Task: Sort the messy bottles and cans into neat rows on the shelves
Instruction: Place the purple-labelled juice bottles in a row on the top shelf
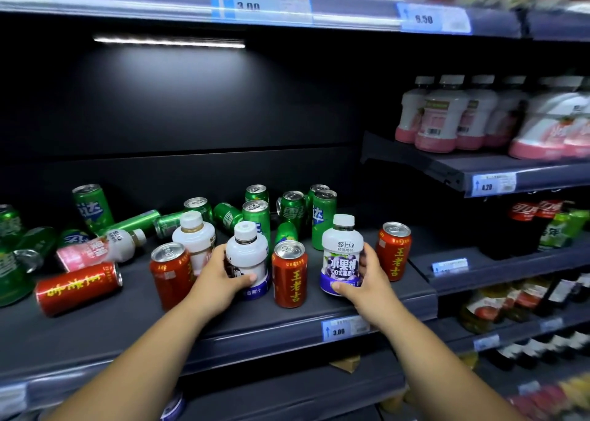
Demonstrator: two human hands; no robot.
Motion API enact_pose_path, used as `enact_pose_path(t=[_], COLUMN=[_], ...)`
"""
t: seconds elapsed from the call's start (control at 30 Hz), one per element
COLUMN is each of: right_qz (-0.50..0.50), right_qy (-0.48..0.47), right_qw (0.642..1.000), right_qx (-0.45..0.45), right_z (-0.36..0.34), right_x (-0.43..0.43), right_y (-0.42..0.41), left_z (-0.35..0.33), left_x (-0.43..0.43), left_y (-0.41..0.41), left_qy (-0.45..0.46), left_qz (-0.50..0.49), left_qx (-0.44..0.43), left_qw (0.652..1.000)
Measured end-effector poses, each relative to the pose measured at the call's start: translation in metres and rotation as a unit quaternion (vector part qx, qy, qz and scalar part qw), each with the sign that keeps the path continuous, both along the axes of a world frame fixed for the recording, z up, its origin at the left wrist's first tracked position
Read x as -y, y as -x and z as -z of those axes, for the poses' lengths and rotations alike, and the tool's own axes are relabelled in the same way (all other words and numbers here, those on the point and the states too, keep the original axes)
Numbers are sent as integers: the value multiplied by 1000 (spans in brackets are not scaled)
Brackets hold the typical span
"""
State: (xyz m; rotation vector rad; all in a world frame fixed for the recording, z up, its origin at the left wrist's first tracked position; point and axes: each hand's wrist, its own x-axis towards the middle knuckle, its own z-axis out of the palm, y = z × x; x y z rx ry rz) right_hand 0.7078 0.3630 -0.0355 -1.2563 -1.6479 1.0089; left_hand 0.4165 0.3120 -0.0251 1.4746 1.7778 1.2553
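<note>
We take the middle red can [290, 273] as ref. point. Just left of it our left hand [220, 277] grips a dark-label bottle [247, 257]: the fingers curl round its far side and the thumb lies across the front, low. Just right of the can our right hand [367, 280] grips a grape-label bottle [342, 254], thumb at the base in front, the other fingers wrapped behind. Both bottles are upright, low at the shelf [223, 325] (we cannot tell if they touch it). Further right of the can stands a second red can [393, 249]. Further left is a third red can [170, 273], upright, & beyond it a fallen red can [78, 288] and a pink bottle [99, 249] on its side. Behind the ref. can are green cans [292, 210], some upright, some fallen. Below-right of it is a price tag [344, 328], 3.00.
</note>
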Motion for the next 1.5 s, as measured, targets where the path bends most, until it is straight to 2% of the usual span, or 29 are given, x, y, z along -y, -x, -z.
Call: enact_pose_path(t=[0.17, 0.37, 0.5, 0.63, 0.8, 0.9, 1.17, 1.3, 1.5], right_qz=[-17, -6, 0, -8, 0, -18, -74, -116, -190], right_qy=[-19, -18, -16, -16, -11, -28, -96, -138, -180], right_qw=[999, 999, 999, 999, 1000, 999, 988, 978, 956], right_qx=[43, 44, 44, 43, -4, -18, -93, -109, -133], right_z=[7, 10, 9, 8, 3, -18, -108, -151, -207], right_x=[3, 3, 2, -2, -6, -11, 6, 32, 74], right_y=[1, 6, 6, 4, 4, -5, -20, -15, 15], left_z=[9, 16, 20, 18, 1, -18, -99, -147, -204], left_x=[19, 26, 25, 30, 36, 39, 65, 97, 149], left_y=[6, 9, 9, 6, -5, -16, -62, -79, -68], left_qy=[-6, 26, 13, 2, 8, -2, -105, -173, -230], left_qz=[6, 70, 38, 52, -3, -21, -42, -54, -77], left_qx=[-20, 20, 15, 23, 30, 48, 118, 105, 81], left_qw=[1000, 997, 999, 998, 1000, 999, 987, 978, 967])
